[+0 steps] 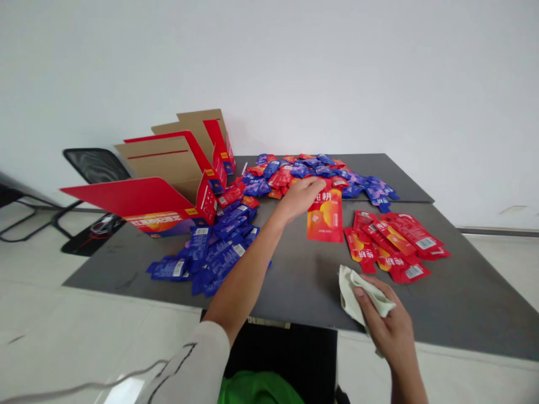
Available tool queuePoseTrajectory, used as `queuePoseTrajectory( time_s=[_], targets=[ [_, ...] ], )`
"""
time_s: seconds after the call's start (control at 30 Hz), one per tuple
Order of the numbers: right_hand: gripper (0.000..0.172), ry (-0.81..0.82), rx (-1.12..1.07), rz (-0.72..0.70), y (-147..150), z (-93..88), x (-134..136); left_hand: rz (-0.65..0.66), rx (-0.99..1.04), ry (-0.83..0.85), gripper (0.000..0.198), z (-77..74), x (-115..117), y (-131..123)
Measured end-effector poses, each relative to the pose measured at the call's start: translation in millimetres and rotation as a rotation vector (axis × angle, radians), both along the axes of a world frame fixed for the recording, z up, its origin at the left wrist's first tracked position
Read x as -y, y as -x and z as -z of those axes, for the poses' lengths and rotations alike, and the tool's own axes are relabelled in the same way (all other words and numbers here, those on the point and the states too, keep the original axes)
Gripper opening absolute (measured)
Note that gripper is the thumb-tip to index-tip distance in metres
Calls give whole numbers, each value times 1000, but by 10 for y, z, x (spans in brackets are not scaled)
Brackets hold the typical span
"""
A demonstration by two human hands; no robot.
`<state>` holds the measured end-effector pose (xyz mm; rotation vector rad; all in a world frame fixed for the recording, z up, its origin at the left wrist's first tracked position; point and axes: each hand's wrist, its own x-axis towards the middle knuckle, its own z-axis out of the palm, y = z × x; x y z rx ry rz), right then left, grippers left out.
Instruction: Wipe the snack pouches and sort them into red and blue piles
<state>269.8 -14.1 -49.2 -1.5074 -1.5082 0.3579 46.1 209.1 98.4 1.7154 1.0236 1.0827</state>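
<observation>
Left hand closed on top edge of red sachet mid-table, print partly covered, right hand gripping pale cloth at near edge, mixed sachet heap behind, labels illegible.

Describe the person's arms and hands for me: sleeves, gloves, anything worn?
Both the left hand and right hand are bare: no gloves, rings or watch visible. The left arm wears a pale grey fabric sleeve with thin dark lines, ending near the elbow. The right forearm shows no sleeve in frame.
</observation>
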Motion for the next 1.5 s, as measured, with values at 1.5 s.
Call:
queuePoseTrajectory(
  time_s=[1.5],
  targets=[
    [41,-61,638,-722,750,-282,-1353,13,-885,-546,43,1487,2495,706]
  ],
)
